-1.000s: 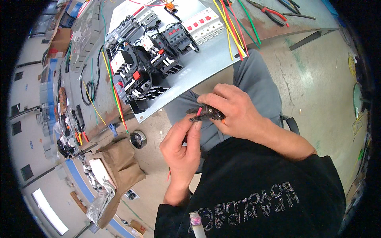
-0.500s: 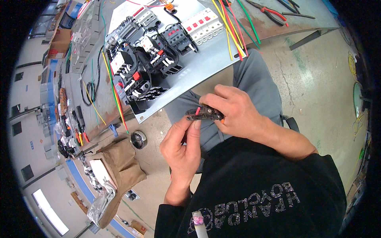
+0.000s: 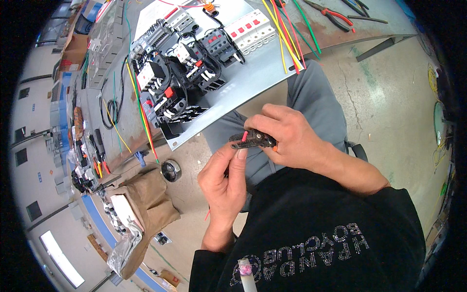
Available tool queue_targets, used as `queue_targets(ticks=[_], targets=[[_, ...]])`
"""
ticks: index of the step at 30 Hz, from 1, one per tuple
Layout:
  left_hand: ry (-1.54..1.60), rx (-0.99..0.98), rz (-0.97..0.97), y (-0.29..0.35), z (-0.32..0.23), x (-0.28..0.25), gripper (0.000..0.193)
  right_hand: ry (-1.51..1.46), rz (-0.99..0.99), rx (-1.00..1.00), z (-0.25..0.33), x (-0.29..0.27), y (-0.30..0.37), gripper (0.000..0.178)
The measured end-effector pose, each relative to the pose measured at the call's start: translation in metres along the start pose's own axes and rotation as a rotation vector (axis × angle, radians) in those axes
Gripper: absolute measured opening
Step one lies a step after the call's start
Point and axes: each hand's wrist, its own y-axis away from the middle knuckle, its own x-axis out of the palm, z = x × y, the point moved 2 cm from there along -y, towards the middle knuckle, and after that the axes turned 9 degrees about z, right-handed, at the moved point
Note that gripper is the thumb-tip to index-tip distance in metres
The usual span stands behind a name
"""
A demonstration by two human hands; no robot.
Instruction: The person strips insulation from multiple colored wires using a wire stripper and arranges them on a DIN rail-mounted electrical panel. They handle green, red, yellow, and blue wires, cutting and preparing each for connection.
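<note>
Above my lap, my right hand (image 3: 294, 138) is closed around a wire stripper (image 3: 253, 139) with dark jaws and a bit of orange at its handle. A short piece of red wire (image 3: 244, 136) stands up out of the jaws. My left hand (image 3: 223, 177) pinches just below the jaws, thumb and fingers pressed together on the red wire; most of that wire is hidden by the hand. A red strand (image 3: 207, 214) sticks out beside my left wrist.
A metal plate (image 3: 228, 104) with contactors (image 3: 187, 56), breakers (image 3: 249, 31) and black wiring lies at the bench edge. Loose coloured wires (image 3: 287, 36) hang over it. Red-handled pliers (image 3: 335, 17) lie at the far right. A tape roll (image 3: 170, 171) and brown bag (image 3: 151, 197) are left.
The stripper and both hands have shifted very slightly right. More of the red strand shows beside my left wrist. The grips look the same.
</note>
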Motion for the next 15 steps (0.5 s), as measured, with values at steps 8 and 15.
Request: queue_targets(ticks=[8, 15], targets=[[0.137, -0.108, 0.055, 0.0007, 0.0035, -0.0021, 0.017, 0.034, -0.005, -0.009, -0.0014, 0.0000, -0.0006, 0.032], [0.396, -0.205, 0.187, 0.0012, 0.0026, -0.0059, 0.019, 0.008, -0.020, -0.101, -0.0038, -0.0002, -0.0020, 0.042]])
